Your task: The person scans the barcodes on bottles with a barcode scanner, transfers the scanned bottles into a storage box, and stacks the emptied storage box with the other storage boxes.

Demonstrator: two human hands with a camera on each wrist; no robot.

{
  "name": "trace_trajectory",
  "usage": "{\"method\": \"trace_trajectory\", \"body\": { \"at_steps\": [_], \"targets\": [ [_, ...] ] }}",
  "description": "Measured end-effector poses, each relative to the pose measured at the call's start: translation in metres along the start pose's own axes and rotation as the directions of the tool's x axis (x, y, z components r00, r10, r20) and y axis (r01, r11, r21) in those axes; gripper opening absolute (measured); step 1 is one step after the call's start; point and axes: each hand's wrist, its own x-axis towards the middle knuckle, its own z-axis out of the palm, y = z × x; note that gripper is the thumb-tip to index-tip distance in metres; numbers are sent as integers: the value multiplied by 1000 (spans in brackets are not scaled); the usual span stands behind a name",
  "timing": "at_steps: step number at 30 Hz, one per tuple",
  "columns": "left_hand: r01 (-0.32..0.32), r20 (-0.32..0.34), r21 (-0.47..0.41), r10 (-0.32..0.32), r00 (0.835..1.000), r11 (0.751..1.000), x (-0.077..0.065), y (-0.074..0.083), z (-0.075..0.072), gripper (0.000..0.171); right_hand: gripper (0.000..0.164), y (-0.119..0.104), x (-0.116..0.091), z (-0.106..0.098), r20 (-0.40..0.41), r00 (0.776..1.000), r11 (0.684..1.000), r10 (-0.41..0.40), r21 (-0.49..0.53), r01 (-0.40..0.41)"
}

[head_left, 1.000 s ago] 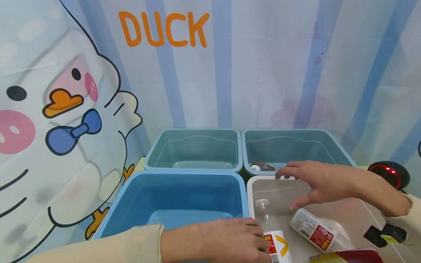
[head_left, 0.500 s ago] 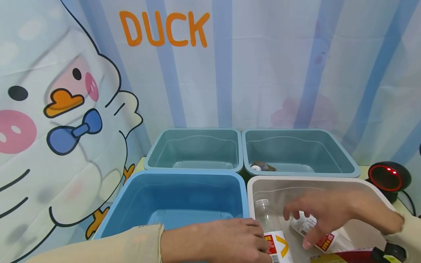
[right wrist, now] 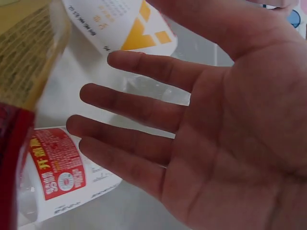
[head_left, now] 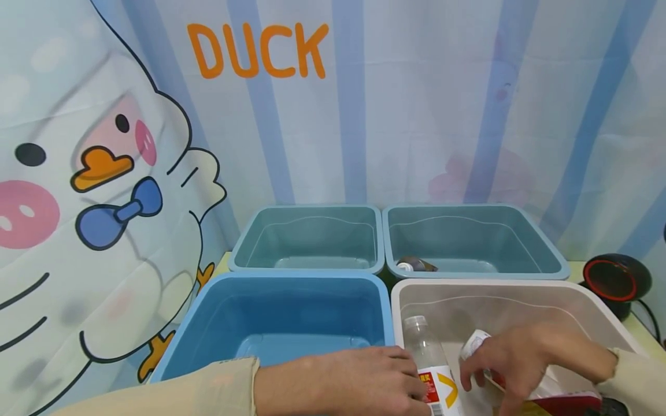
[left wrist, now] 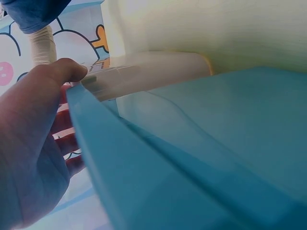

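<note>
My left hand (head_left: 364, 375) grips the near right rim of the blue bin (head_left: 291, 275), thumb on one side and fingers on the other in the left wrist view. Down in the beige bin (head_left: 489, 283), my right hand (head_left: 525, 355) reaches with fingers extended and nothing held. It hovers over a clear plastic bottle (head_left: 473, 342) with a white and red label, partly hidden by the hand. A yellow and dark red packet (right wrist: 29, 57) lies close to its fingertips. Another clear bottle (head_left: 439, 387) leans along the beige bin's left wall, beside my left fingers.
Two teal bins (head_left: 307, 270) (head_left: 478, 275) stand behind the front ones. A small brown bottle (head_left: 418, 264) with a white cap lies in the right teal one. A black device (head_left: 611, 280) with a red ring and cable stands right of the bins. A duck-print curtain (head_left: 333, 133) hangs behind.
My right hand has come down from above the beige bin's far side to the bottle and packet inside it. My left hand stays on the blue rim.
</note>
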Motion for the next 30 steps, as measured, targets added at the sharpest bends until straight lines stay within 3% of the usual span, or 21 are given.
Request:
{"method": "trace_trajectory", "body": {
  "at_steps": [12,23,30],
  "targets": [
    [40,23,-45,-39,999,998,1,-1,3,55,44,10,13,10,98,991,995,94,35,-98],
    [37,25,-47,-36,999,998,1,-1,3,55,41,17,22,13,199,978,998,66,-10,-65],
    [33,18,-42,-33,999,999,0,-1,3,55,40,18,26,14,235,966,994,112,-33,-107]
  ]
}}
